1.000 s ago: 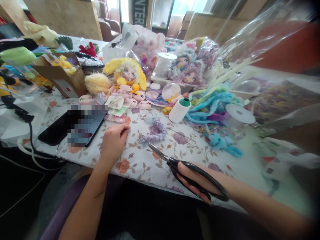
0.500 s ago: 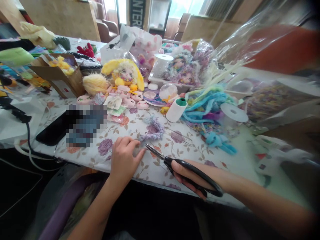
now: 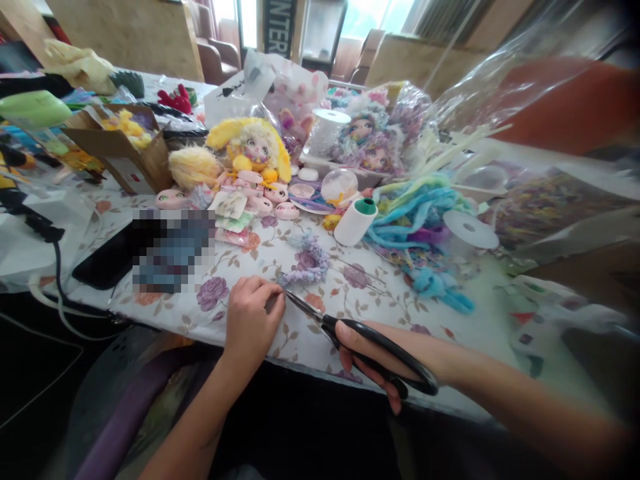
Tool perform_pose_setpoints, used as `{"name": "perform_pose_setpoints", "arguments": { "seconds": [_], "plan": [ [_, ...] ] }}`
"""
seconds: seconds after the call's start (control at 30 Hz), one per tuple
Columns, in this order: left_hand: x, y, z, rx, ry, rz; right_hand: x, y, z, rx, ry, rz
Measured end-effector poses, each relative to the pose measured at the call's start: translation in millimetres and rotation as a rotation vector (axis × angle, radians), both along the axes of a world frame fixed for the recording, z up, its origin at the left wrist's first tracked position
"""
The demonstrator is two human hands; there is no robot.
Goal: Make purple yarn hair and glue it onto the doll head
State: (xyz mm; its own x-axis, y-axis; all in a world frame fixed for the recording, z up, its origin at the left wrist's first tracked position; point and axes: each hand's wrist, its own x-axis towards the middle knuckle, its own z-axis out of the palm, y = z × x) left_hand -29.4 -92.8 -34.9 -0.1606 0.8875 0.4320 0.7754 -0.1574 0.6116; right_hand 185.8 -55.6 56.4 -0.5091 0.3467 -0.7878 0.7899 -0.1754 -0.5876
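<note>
My right hand point(image 3: 367, 350) is wrapped around the black handles of a pair of scissors point(image 3: 303, 305). The blades point left, their tips right by the fingertips of my left hand point(image 3: 255, 310). Thumb and forefinger of that hand are pinched together at the lower left end of a fluffy lavender-blue yarn point(image 3: 313, 272). The yarn lies in a curve on the flowered tablecloth point(image 3: 210, 267). The small bit between my left fingertips is mostly hidden.
A white thread cone point(image 3: 354, 223) stands behind the yarn. Blue fibre strands point(image 3: 415, 207) and a white spool point(image 3: 470, 230) lie to the right. Doll faces point(image 3: 275, 193), a yellow-eared doll point(image 3: 253, 147) and a cardboard box point(image 3: 135, 163) sit behind. A black phone point(image 3: 113, 257) lies left.
My left thumb has closed against the forefinger, where there was a gap. The scissors have moved slightly left, bringing their tips to my left fingertips.
</note>
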Motion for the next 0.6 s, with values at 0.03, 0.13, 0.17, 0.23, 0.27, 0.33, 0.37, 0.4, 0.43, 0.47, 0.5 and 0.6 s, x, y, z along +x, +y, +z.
{"name": "perform_pose_setpoints", "arguments": {
  "seconds": [0.03,0.13,0.17,0.23,0.27,0.33,0.37,0.4,0.43,0.47,0.5,0.6],
  "plan": [
    [0,0,-0.1,0.002,-0.005,-0.004,0,0,-0.3,-0.001,-0.004,-0.004],
    [-1,0,0.2,-0.012,-0.009,-0.013,-2,-1,0.4,-0.004,-0.005,-0.033],
    [-1,0,0.4,-0.021,-0.007,-0.016,-3,-2,0.9,-0.004,-0.003,-0.044],
    [-1,1,1.0,-0.042,0.004,-0.019,-5,-2,1.5,0.011,0.009,-0.058],
    [-1,1,1.3,-0.052,0.011,-0.019,-6,-2,1.1,0.022,0.013,-0.061],
    [-1,1,1.5,-0.066,0.024,-0.017,-6,-1,-1.9,0.04,0.016,-0.05],
    [-1,1,1.5,-0.067,0.026,-0.015,-6,0,-4.7,0.045,0.015,-0.046],
    [-1,1,1.5,-0.066,0.026,-0.016,-5,1,-8.2,0.048,0.012,-0.045],
    [-1,1,1.4,-0.063,0.024,-0.017,-4,2,-12.3,0.047,0.01,-0.047],
    [-1,1,1.3,-0.062,0.02,-0.018,-3,2,-16.6,0.048,0.009,-0.051],
    [-2,1,1.2,-0.062,0.016,-0.017,-2,2,-20.8,0.058,0.006,-0.056],
    [-3,-1,0.8,-0.06,0.014,-0.004,0,2,-29.2,0.082,-0.01,-0.05]
  ]
}}
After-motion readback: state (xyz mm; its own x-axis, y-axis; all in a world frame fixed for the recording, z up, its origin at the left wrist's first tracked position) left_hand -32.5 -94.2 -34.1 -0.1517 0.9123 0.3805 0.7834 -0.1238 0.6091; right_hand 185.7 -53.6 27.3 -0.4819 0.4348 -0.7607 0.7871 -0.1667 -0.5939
